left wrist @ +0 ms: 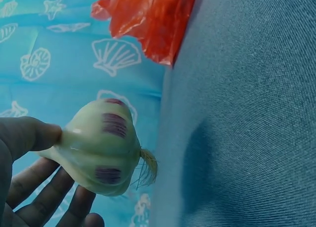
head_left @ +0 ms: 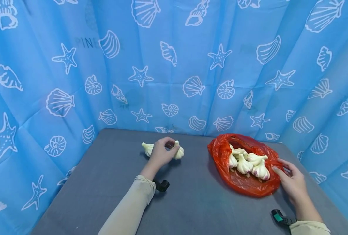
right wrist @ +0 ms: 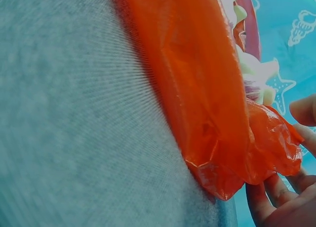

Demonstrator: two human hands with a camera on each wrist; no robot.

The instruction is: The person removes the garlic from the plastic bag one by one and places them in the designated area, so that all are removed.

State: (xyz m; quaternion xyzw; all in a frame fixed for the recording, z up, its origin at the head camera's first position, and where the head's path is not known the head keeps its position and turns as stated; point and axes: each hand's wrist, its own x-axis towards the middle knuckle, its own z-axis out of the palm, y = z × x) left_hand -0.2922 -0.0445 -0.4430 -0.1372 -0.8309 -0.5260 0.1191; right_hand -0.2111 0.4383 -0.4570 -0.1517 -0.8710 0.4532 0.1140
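Note:
My left hand (head_left: 163, 153) pinches a garlic bulb (head_left: 178, 150) by its stem, thumb on one side and fingers on the other. In the left wrist view that bulb (left wrist: 106, 148) hangs just off the table, its purple streaks and dry roots facing down. Another garlic bulb (head_left: 148, 149) lies to the left, partly behind the hand. A red plastic bag (head_left: 244, 188) stands wide-mouthed at the right with several garlic bulbs (head_left: 245, 165) inside. At its right rim my right hand (head_left: 294, 181) holds the plastic, thumb inside and fingers outside; the right wrist view shows the crumpled edge (right wrist: 274, 138).
A grey cloth-covered table (head_left: 191, 202) lies under everything. Blue curtain (head_left: 168, 71) with white shells and starfish closes off the back and both sides. A black wrist strap (head_left: 162, 186) sits on the left forearm, another strap (head_left: 282, 218) on the right.

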